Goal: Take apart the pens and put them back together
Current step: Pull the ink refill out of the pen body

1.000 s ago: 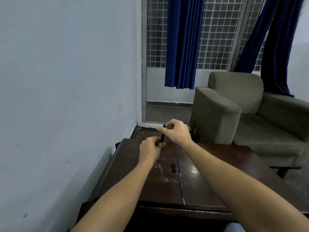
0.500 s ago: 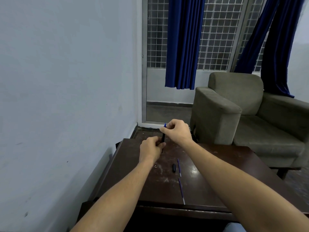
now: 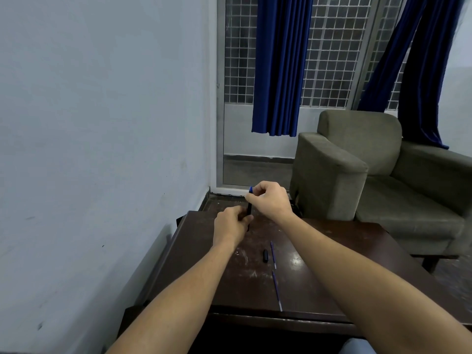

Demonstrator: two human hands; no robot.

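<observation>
I hold a dark pen [image 3: 249,208] with a blue end upright above the far part of the dark wooden table [image 3: 332,264]. My left hand [image 3: 231,224] grips its lower part. My right hand [image 3: 269,199] pinches its upper part just under the blue tip. On the table lie a small black pen piece [image 3: 265,256] and two thin blue refills, one [image 3: 273,254] beside that piece and one [image 3: 276,290] nearer the front edge.
A pale wall runs along the left of the table. An olive sofa [image 3: 383,169] stands behind the table on the right. Blue curtains [image 3: 278,65] hang over a grilled window at the back.
Both hands have stayed almost in place on the pen; my right hand has shifted only slightly at its top.
</observation>
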